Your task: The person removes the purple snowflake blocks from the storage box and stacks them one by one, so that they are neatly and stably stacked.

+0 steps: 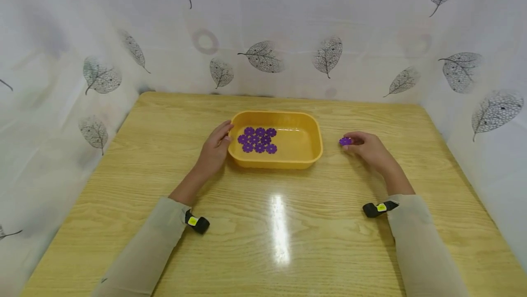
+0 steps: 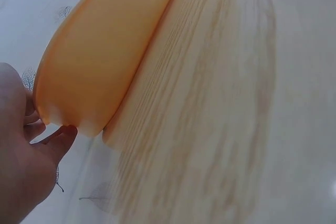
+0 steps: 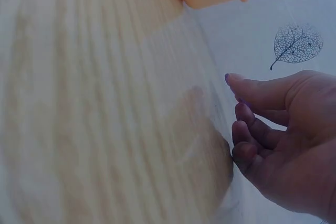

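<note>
A yellow plastic tray (image 1: pixel 298 146) stands on the table with several purple notched, flower-like discs (image 1: pixel 255 140) grouped flat in its left half. My left hand (image 1: pixel 214 147) holds the tray's left end, fingers up at the rim and thumb against the outer wall. In the left wrist view, the thumb of that left hand (image 2: pixel 31 156) presses the tray's side (image 2: pixel 105 45). To the right of the tray, my right hand (image 1: pixel 368 147) pinches one purple disc (image 1: pixel 345 141) between thumb and fingers. From the right wrist, the right hand (image 3: pixel 283 129) mostly hides this disc.
Under everything is a light wood-grain table (image 1: pixel 230 242), its back edge close behind the tray. White cloth (image 1: pixel 288 22) printed with grey leaves encloses the back and both sides. Black straps with small devices sit on both wrists.
</note>
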Tool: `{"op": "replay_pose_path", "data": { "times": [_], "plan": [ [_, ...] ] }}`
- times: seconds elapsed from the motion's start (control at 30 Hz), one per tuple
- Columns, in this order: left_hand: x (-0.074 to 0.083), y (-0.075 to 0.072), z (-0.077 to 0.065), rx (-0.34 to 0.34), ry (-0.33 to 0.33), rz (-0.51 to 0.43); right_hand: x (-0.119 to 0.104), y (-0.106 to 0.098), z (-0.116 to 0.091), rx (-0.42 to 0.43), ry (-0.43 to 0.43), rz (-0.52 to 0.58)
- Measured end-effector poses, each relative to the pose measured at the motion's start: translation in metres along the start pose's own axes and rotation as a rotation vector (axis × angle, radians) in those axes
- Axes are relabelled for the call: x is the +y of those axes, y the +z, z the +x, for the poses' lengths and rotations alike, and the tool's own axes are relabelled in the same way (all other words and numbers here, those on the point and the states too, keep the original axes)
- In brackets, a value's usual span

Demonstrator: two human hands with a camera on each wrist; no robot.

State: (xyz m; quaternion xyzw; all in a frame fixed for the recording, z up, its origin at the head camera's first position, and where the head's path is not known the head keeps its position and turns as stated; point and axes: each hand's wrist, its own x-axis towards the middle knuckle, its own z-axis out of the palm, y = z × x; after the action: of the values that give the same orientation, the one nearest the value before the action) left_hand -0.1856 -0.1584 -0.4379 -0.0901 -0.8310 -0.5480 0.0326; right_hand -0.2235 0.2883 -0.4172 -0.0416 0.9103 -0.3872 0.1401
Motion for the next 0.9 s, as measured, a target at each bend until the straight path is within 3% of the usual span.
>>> {"op": "replay_pose_path", "data": {
  "times": [0.5, 0.77, 0.9],
  "plan": [
    [0.003, 0.000, 0.001, -0.015, -0.015, -0.008, 0.005, 0.000, 0.003, -0.021, -0.011, -0.081],
    [0.038, -0.006, -0.010, -0.036, -0.030, -0.010, 0.003, -0.001, 0.001, -0.037, -0.006, -0.100],
    [0.042, -0.006, -0.012, -0.040, -0.029, -0.009, 0.003, -0.003, 0.000, -0.039, 0.000, -0.115]
  ]
}}
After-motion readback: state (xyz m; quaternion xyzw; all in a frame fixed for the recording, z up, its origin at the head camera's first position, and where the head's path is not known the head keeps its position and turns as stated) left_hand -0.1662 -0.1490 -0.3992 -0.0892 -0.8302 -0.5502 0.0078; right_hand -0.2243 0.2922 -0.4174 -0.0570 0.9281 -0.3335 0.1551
